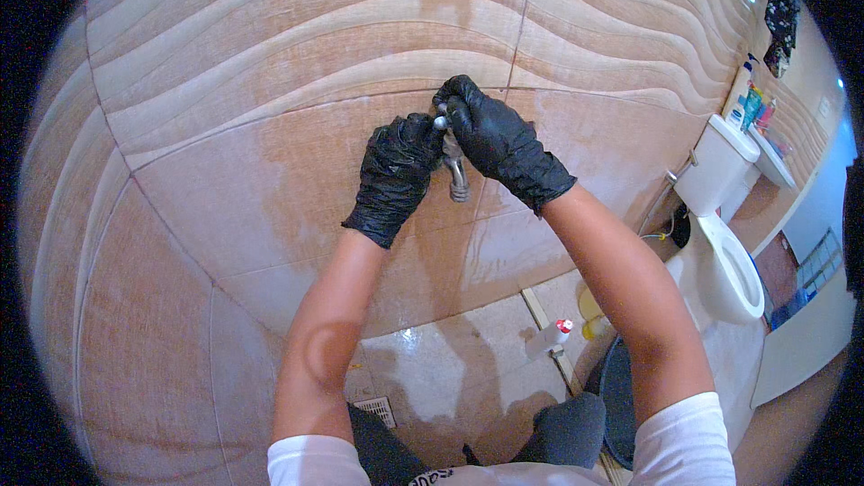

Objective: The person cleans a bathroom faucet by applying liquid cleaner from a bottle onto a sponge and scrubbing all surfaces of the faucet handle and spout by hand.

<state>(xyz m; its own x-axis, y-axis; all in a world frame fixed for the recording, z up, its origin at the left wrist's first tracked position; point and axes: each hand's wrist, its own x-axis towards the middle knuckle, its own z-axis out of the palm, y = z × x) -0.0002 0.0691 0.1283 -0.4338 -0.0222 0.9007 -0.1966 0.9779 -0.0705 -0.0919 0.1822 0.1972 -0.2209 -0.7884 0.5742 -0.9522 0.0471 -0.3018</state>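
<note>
A metal wall faucet [457, 182] sticks out from the tiled wall in front of me, its spout hanging downward. My left hand [397, 169], in a black glove, has its fingers curled against the faucet's left side. From the right, my right hand [500, 142], gloved the same way, closes over the faucet's upper part near the handle. Between the two hands a bit of shiny metal shows, while most of the faucet's top and base is hidden behind the gloves. Whether a small item is also held there, I cannot make out.
Below stands a white bottle with a red cap [563, 327], beside a pale strip along the floor. A dark tub [617, 400] sits by my right knee. The white toilet [733, 274] is at the right, several bottles on its tank [727, 138]. A floor drain [378, 410] lies lower left.
</note>
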